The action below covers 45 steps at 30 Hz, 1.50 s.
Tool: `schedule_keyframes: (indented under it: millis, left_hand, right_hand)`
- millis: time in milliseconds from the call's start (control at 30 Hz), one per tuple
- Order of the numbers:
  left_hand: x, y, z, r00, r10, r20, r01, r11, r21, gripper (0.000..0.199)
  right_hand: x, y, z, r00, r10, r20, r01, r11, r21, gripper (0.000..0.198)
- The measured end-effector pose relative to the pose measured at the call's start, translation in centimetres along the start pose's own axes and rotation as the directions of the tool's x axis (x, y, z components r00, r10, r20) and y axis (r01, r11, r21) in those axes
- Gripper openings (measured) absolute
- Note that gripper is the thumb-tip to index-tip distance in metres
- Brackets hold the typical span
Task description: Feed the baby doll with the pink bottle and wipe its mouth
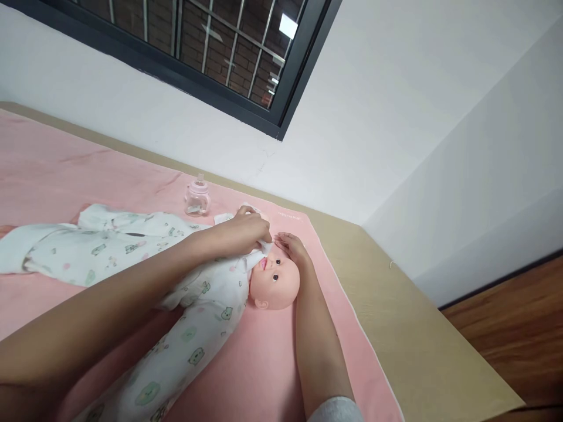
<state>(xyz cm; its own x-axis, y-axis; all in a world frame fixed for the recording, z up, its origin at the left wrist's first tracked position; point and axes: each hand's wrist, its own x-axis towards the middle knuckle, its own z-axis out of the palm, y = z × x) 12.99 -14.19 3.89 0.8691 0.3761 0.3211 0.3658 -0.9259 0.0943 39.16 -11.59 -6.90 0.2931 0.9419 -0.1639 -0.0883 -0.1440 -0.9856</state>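
A baby doll (275, 280) lies on its back on a pink cloth (272, 363), dressed in a white romper with green bear prints (197, 328). My left hand (248, 231) pinches the white collar of the romper at the doll's neck. My right hand (292, 246) rests flat against the far side of the doll's head, fingers together, holding nothing.
A small pink baby bottle (197, 197) stands on the cloth near the wall. A second white printed garment (88, 246) lies spread to the left. The tan table top (409, 328) ends at the right, with wooden floor (519, 328) beyond. A white wall and a window are behind.
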Motion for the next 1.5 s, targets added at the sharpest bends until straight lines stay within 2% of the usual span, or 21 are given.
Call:
schedule_keyframes:
  millis: [133, 300, 400, 567, 833, 1033, 1300, 1500]
  left_hand:
    - [-0.2, 0.0, -0.5, 0.998, 0.015, -0.062, -0.018, 0.999, -0.049, 0.019]
    - [-0.8, 0.5, -1.5, 0.995, 0.077, 0.062, -0.055, 0.951, -0.304, 0.018]
    - [-1.0, 0.8, -1.5, 0.989, 0.12, 0.082, -0.084, 0.931, -0.356, 0.022]
    - [-0.8, 0.7, -1.2, 0.994, 0.092, 0.059, -0.068, 0.942, -0.329, 0.015]
    - [-0.5, 0.3, -1.0, 0.996, 0.082, 0.045, -0.065, 0.953, -0.297, 0.023]
    - [-0.1, -0.1, -0.8, 0.998, 0.033, 0.048, -0.025, 0.987, -0.159, 0.028]
    - [-0.3, -1.1, -0.5, 0.999, -0.021, 0.033, 0.023, 0.997, -0.073, 0.021]
    - [-0.8, -0.4, -1.9, 0.998, -0.002, 0.07, 0.013, 0.988, -0.152, 0.02]
  right_hand:
    - [0.2, 0.1, -0.1, 1.0, 0.0, 0.001, 0.0, 1.0, 0.0, 0.007]
    - [0.3, 0.2, -0.2, 1.0, -0.007, 0.016, 0.007, 1.0, 0.005, 0.007]
    - [0.3, 0.2, -0.2, 1.0, -0.012, 0.023, 0.011, 1.0, 0.008, 0.007]
    - [0.2, 0.3, -0.3, 0.999, -0.013, 0.029, 0.012, 1.0, 0.009, 0.007]
    - [0.5, 0.6, -0.4, 0.999, -0.028, 0.023, 0.028, 0.999, 0.022, 0.008]
    - [0.5, 0.5, -0.4, 0.999, -0.027, 0.018, 0.026, 0.999, 0.02, 0.008]
    - [0.1, 0.4, -0.3, 1.0, -0.027, 0.014, 0.027, 0.999, 0.025, 0.006]
    - [0.2, 0.4, -0.3, 1.0, -0.027, 0.013, 0.027, 0.999, 0.024, 0.006]
